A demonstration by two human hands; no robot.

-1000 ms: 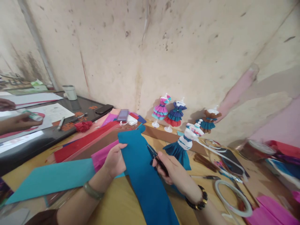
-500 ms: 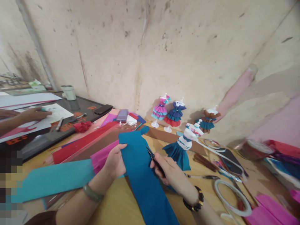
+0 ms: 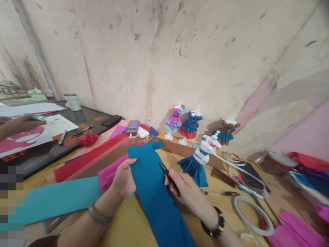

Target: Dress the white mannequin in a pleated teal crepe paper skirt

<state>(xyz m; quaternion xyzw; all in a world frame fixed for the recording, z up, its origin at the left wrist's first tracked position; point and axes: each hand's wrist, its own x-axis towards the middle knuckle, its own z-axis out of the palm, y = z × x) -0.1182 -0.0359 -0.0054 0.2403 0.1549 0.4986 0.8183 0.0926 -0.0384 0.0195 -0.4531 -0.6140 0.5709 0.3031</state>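
My left hand [image 3: 124, 180] pinches the left edge of a long blue strip of crepe paper [image 3: 151, 185], thumb on top. The strip hangs down toward me, and a narrow piece curls off its upper right corner. In my right hand [image 3: 183, 187] is a pair of dark-handled scissors [image 3: 163, 168], its blades lying at the strip's right edge and pointing up and left. Just beyond that hand stands a small white dress form [image 3: 202, 157] with a pleated blue skirt and a blue waistband.
Several small dressed forms, one in a pink and turquoise dress [image 3: 174, 119], stand by the wall. Turquoise paper [image 3: 61, 197] lies at left, a white tape roll [image 3: 238, 214] at right. On the dark table, a co-worker's hand [image 3: 24, 124] is over drawings, near a cup [image 3: 73, 102].
The co-worker's hand has moved left, uncovering more of a pink drawing. My hands, the scissors and the blue strip stay nearly where they were; the view has shifted slightly.
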